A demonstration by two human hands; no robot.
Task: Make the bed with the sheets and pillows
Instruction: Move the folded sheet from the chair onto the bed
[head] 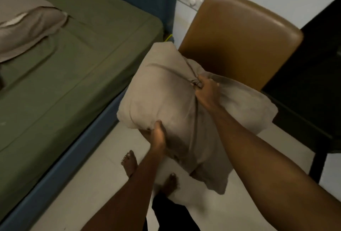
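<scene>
Standing between the bed and a brown chair, the person holds a beige pillow in the air over the pale floor, in front of the chair seat. The pillow's long axis runs from its upper left end, nearest the bed corner, down toward the person's bare feet, where the loose open end of the case hangs slack. The bed lies to the left of the pillow, so the left hand is the nearer one to the mattress.

That left hand grips the lower edge of the pillow from beneath, its fingers curled shut around a bunch of cloth and filling. The right hand sits on top and further right, fingers pinched tight on a gathered fold of the case; creases radiate from the pinch. Both hands are clamped on the pillow, neither is loose.

On the bed the green fitted sheet looks already spread, and a second beige pillow lies at the far left. My guess is this one needs settling into its case, then a swing leftward onto the mattress beside the other.
</scene>
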